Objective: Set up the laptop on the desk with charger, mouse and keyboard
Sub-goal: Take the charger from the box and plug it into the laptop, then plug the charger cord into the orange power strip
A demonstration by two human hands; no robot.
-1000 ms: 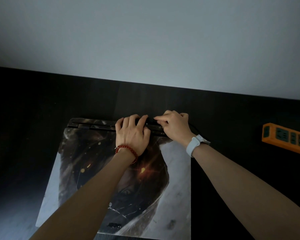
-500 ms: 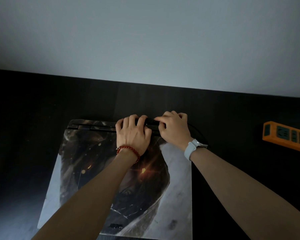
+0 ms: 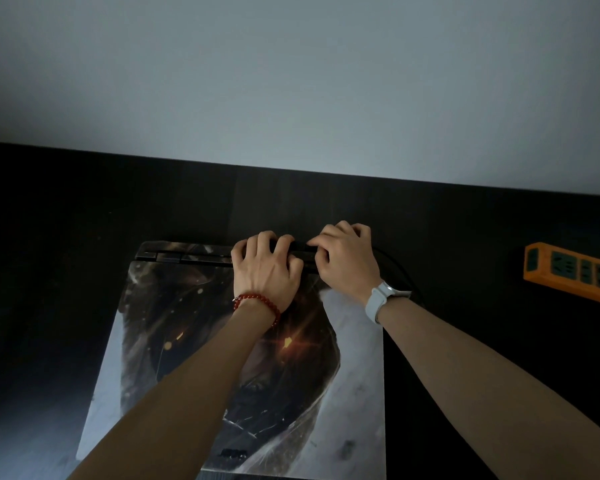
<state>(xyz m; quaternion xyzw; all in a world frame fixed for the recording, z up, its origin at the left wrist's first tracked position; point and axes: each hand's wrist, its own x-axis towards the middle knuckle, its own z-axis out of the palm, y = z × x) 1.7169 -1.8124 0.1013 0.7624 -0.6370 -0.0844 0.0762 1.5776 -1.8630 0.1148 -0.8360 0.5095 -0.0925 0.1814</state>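
A closed laptop (image 3: 194,341) with a dark printed skin on its lid lies on the black desk (image 3: 49,271), filling the lower centre of the frame. At its far hinge edge, mid-frame, the left hand (image 3: 262,268) curls its fingers over the rear edge and grips it. Just beside it, the right hand (image 3: 347,261) pinches a dark object there; what it is cannot be told. A black cable (image 3: 400,271) curves past the right wrist. An orange power strip (image 3: 568,273) lies at the right edge.
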